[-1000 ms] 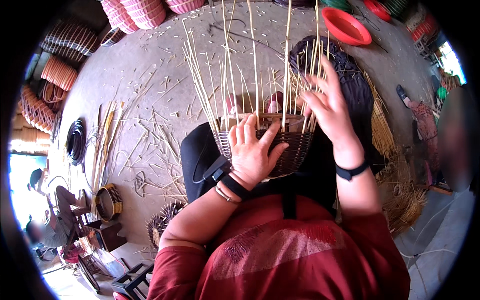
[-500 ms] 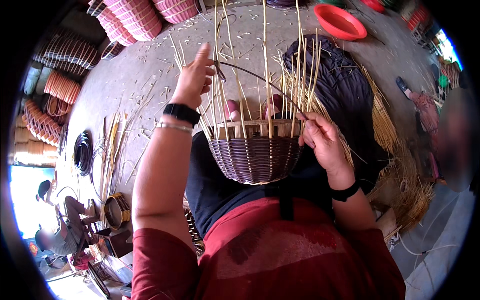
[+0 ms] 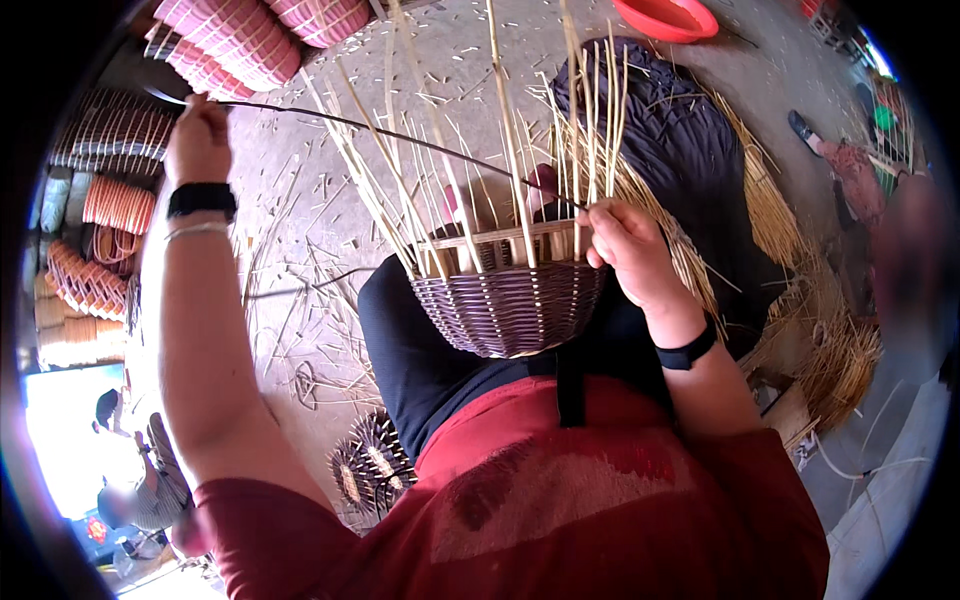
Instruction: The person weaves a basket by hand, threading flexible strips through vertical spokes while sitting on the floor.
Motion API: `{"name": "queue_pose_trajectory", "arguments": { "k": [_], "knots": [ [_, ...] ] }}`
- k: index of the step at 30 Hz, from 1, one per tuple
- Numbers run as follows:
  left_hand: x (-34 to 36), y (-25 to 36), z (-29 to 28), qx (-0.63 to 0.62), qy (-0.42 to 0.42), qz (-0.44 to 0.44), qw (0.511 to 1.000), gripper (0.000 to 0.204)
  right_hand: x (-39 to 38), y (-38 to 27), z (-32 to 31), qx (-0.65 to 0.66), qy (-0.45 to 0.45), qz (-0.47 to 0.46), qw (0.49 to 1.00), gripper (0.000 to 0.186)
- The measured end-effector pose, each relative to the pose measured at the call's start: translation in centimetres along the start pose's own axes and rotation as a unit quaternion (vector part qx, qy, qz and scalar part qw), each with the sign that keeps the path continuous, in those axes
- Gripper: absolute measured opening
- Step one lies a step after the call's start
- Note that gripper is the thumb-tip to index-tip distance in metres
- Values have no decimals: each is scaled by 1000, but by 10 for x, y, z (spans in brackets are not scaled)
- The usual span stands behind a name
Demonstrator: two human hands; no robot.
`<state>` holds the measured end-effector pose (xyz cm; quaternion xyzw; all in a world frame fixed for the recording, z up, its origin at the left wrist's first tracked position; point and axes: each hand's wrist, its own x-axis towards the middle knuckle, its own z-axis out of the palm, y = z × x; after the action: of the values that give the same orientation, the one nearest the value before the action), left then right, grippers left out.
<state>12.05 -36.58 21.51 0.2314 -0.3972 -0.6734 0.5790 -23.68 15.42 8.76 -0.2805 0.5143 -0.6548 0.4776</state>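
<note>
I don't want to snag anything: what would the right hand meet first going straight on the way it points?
Probably the pale upright stakes at the right side of the dark woven basket, just beyond the right hand; depth is hard to judge.

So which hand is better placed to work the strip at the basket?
Probably the right hand: it grips the strip close to the basket, while the left hand holds it far out left.

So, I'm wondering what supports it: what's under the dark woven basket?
The person's dark trousers show on both sides of the basket; whatever lies directly beneath is covered by it.
</note>
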Motion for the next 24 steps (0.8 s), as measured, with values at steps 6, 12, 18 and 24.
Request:
{"name": "queue_pose_trajectory", "arguments": {
  "k": [6, 12, 18, 24],
  "knots": [
    [-165, -60, 163, 218, -173, 93, 956, 34, 3, 4, -27, 231, 14, -20, 973, 24],
    [-351, -184, 218, 562, -508, 198, 622, 53, -19, 27, -55, 251, 78, 43, 964, 23],
    [-408, -251, 204, 694, -382, 277, 543, 65, 60, -3, -42, -193, 115, -142, 964, 18],
    [-395, -254, 222, 742, -402, 214, 493, 48, 116, 40, -44, -446, 130, -345, 816, 61]
  ]
}}
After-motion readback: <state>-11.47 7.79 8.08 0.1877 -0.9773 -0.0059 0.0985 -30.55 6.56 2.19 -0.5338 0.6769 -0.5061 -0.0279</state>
